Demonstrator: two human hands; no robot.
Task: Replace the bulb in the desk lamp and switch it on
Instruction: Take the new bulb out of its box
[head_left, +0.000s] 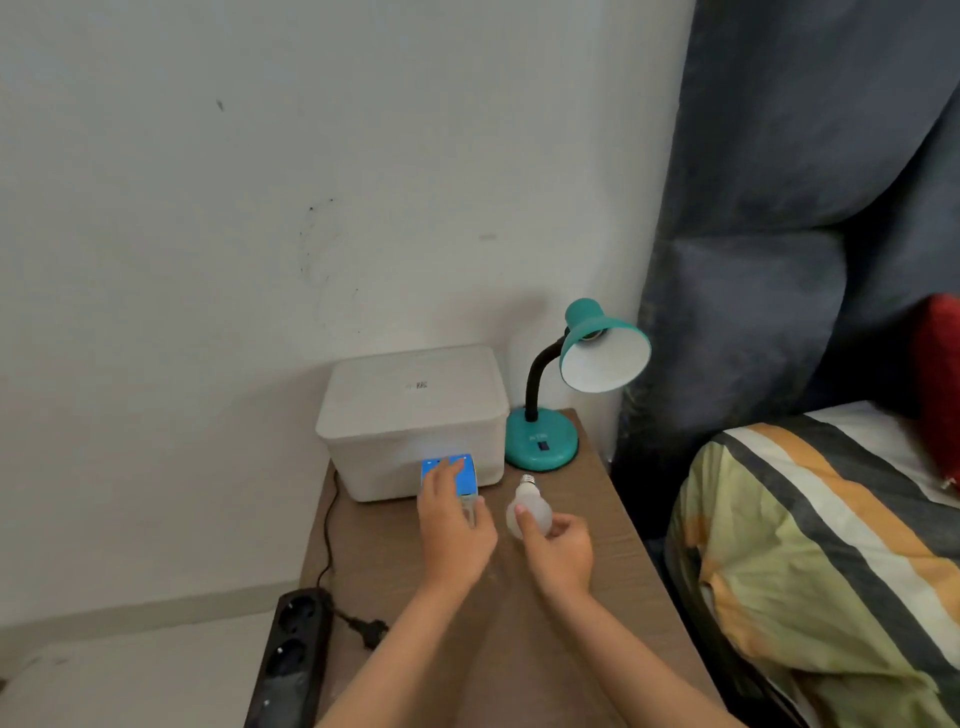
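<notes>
A teal desk lamp (543, 441) stands at the back of the wooden bedside table (597, 571). Its shade (605, 358) is tilted towards me and the socket inside holds no bulb. A white bulb (530, 506) lies on the table in front of the lamp base, screw cap pointing towards the lamp. My right hand (558, 551) grips its round end. My left hand (452, 525) rests on a small blue bulb box (465, 480) that lies against the white container; part of the box is hidden under the fingers.
A white lidded plastic container (410, 415) fills the back left of the table. A black power strip (293, 654) lies off the table's left edge, with a loose black plug (371, 631) beside it. A bed with a striped cover (831, 545) is on the right.
</notes>
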